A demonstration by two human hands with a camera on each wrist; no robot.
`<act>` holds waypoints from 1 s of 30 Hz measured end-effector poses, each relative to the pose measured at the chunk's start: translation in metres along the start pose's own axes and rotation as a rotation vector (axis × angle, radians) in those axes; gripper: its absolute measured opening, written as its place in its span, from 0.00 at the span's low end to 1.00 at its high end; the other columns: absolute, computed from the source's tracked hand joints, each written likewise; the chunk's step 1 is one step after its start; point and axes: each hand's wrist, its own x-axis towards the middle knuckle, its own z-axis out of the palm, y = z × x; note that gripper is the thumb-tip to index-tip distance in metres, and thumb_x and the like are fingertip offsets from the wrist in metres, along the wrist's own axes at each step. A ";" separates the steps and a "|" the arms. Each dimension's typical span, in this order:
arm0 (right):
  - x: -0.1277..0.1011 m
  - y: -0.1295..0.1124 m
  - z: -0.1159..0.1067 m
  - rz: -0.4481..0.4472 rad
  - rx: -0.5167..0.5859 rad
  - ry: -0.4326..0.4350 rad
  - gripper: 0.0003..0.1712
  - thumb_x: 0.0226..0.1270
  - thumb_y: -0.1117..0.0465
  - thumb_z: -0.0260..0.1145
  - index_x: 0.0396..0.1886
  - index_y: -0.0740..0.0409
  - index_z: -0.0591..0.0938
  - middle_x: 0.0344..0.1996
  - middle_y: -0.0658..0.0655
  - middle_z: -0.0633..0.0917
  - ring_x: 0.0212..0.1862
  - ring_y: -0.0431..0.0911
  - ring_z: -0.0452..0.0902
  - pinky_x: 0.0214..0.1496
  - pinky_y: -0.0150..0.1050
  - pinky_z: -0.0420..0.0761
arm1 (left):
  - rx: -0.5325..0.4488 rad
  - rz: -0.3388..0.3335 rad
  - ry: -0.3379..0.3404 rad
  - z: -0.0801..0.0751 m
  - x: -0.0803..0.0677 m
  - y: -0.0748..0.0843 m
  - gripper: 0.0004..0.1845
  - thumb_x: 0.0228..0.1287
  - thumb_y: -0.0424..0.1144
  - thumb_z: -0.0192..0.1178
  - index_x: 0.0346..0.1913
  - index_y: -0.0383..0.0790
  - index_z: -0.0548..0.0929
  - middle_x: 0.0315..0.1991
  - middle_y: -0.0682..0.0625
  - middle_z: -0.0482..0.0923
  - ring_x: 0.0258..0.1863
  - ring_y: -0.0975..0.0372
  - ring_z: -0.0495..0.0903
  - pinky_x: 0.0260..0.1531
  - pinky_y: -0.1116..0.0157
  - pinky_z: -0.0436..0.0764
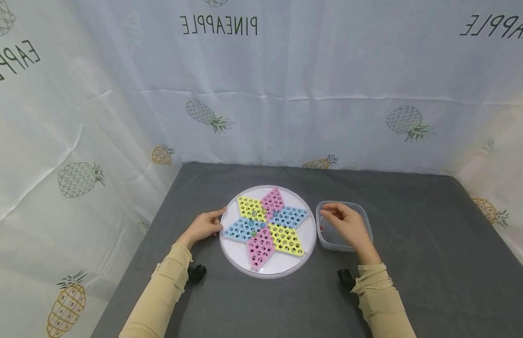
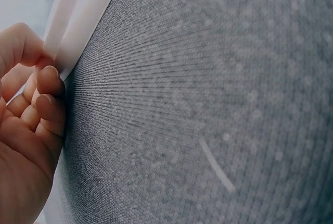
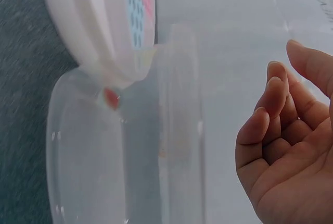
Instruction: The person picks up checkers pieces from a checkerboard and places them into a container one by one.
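Note:
A round white board with a six-pointed star of yellow, pink and blue perforated diamonds lies on the grey table. A few marbles sit in holes near its centre. My left hand grips the board's left rim, thumb on top and fingers curled under the edge. To the board's right stands a clear plastic container. My right hand hovers over it with loosely curled fingers that hold nothing. A small red marble lies inside the container near the board's edge.
The grey cloth-covered table is walled by a white pineapple-print curtain at the back and on both sides. Black wrist-camera mounts sit under my sleeves.

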 end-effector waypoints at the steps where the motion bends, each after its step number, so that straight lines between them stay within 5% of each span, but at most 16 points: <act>1: 0.000 -0.001 0.001 -0.003 -0.002 0.002 0.20 0.62 0.47 0.62 0.47 0.55 0.82 0.36 0.55 0.83 0.31 0.32 0.72 0.34 0.29 0.74 | 0.000 -0.007 0.000 0.000 0.000 0.000 0.35 0.52 0.33 0.57 0.67 0.40 0.66 0.21 0.54 0.69 0.18 0.65 0.68 0.22 0.69 0.69; 21: 0.010 -0.034 0.023 0.016 0.113 -0.068 0.22 0.60 0.44 0.62 0.48 0.52 0.81 0.35 0.55 0.80 0.28 0.50 0.73 0.22 0.37 0.75 | 0.021 -0.040 -0.005 0.001 0.003 0.001 0.35 0.53 0.33 0.58 0.67 0.44 0.66 0.21 0.54 0.69 0.18 0.65 0.69 0.23 0.68 0.70; 30: 0.019 -0.041 0.035 -0.046 0.099 -0.061 0.20 0.61 0.48 0.63 0.48 0.55 0.82 0.35 0.55 0.81 0.33 0.45 0.72 0.34 0.33 0.72 | 0.015 -0.042 -0.002 0.001 0.002 -0.001 0.35 0.53 0.33 0.58 0.67 0.44 0.66 0.21 0.53 0.69 0.19 0.64 0.69 0.23 0.68 0.70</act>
